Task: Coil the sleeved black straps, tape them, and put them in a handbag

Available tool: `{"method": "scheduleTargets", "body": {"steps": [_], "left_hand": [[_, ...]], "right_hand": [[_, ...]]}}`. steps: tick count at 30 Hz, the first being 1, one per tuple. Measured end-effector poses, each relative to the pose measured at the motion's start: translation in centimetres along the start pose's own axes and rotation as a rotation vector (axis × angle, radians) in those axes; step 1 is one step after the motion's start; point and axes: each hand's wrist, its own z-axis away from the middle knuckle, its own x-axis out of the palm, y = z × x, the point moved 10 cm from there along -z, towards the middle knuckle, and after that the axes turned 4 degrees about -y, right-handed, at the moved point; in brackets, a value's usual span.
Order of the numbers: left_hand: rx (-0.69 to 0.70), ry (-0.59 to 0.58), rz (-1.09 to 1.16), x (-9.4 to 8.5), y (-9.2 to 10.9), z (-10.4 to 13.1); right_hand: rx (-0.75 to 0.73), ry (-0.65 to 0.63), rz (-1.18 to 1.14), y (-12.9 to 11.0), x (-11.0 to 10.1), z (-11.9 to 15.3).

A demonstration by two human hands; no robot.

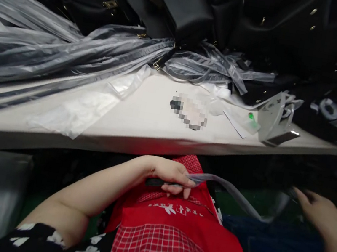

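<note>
My left hand (pixel 176 178) is closed in front of the red apron, with fingers wrapped round a strap. A short dark end of it shows beside the wrist. From the fingers, a strip of clear plastic wrap (pixel 234 194) sags in a loop to the right. At its far end my right hand (pixel 318 209) is closed on the strip, off to the right below the table edge. Motion blurs that hand, and its fingertips are partly lost against the dark background.
Black bags (pixel 187 9) with gold metal fittings are heaped along the back of the white table (pixel 144 118). Plastic-sleeved straps (pixel 39 54) lie at the left. Further right are a partly pixelated object (pixel 191 112) and plastic scraps (pixel 280 118). A blue crate (pixel 270 248) stands below.
</note>
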Motion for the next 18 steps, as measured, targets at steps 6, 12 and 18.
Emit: {"method": "scheduleTargets", "body": {"steps": [6,12,18], "left_hand": [[0.049,-0.054,0.285,0.4,1.2,-6.9],[-0.133,-0.047,0.348,-1.1,-2.2,-3.9],[-0.138,0.175,0.359,-2.7,-3.0,-3.6]], "right_hand": [[-0.517,-0.847,-0.605,-16.6,15.2,6.2],[-0.423,-0.848,-0.589,-15.7,17.4,4.7],[-0.419,-0.838,-0.571,-14.9,17.8,3.8]]}}
